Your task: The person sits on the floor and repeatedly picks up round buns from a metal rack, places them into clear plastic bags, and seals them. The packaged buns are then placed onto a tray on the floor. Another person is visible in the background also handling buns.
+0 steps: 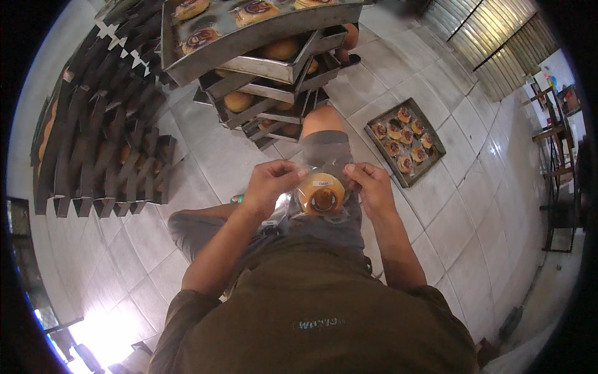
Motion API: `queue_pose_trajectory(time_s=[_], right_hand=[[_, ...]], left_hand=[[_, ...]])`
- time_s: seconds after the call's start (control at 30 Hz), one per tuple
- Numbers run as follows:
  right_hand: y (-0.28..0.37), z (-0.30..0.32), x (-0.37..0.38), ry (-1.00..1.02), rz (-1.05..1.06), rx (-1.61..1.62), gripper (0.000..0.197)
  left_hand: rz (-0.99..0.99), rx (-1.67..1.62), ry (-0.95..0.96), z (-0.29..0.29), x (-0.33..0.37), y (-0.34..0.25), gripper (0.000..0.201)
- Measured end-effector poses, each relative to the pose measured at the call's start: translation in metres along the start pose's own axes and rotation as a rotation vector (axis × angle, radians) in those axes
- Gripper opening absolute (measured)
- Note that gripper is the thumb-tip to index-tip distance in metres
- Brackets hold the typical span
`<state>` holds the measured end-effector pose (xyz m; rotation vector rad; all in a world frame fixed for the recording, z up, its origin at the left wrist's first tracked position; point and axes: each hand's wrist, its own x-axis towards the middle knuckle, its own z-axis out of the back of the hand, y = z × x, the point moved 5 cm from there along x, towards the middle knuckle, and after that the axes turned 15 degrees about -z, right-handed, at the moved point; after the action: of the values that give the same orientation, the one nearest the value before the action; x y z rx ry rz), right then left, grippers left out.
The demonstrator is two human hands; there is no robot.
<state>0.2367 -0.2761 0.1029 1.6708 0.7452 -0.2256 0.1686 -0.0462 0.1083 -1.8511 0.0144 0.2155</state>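
Note:
Between my two hands is a round golden bun [328, 198] with a dark brown filling on its top, inside a clear plastic bag [309, 202]. A small pale label [321, 183] shows on the bag above the filling. My left hand [273, 182] pinches the bag's left upper edge between thumb and fingers. On the other side my right hand [372, 186] pinches the right upper edge. The bag is held above my lap, over my grey shorts. More clear plastic [274, 218] lies on my lap by the left forearm.
Ahead rises a crisscross stack of metal trays [268, 53] with buns in them. More dark trays [106, 156] are stacked at the left. On the tiled floor [473, 206] at the right sits a tray [408, 181] of several filled buns. Wooden furniture [554, 137] stands at the far right.

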Motion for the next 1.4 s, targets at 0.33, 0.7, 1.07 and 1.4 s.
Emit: queue_pose_trajectory(time_s=[0.33,0.7,1.07,1.4], right_hand=[[0.007,-0.014,-0.009,0.041,-0.008,0.098,0.017],[0.035,-0.023,-0.032,-0.082,0.174,0.006,0.014],[-0.073,0.050,-0.042,-0.459,0.149,-0.457,0.019],[0.013,-0.103,-0.034,0.138,0.052,-0.385,0.044]], left_hand=[[0.057,-0.205,-0.018,0.012,-0.002,0.003,0.024],[-0.434,0.227,-0.160,0.016,-0.012,-0.058,0.009],[-0.144,0.737,0.109,0.008,-0.060,0.077,0.034],[-0.279,0.437,-0.239,0.026,-0.050,0.035,0.024]])
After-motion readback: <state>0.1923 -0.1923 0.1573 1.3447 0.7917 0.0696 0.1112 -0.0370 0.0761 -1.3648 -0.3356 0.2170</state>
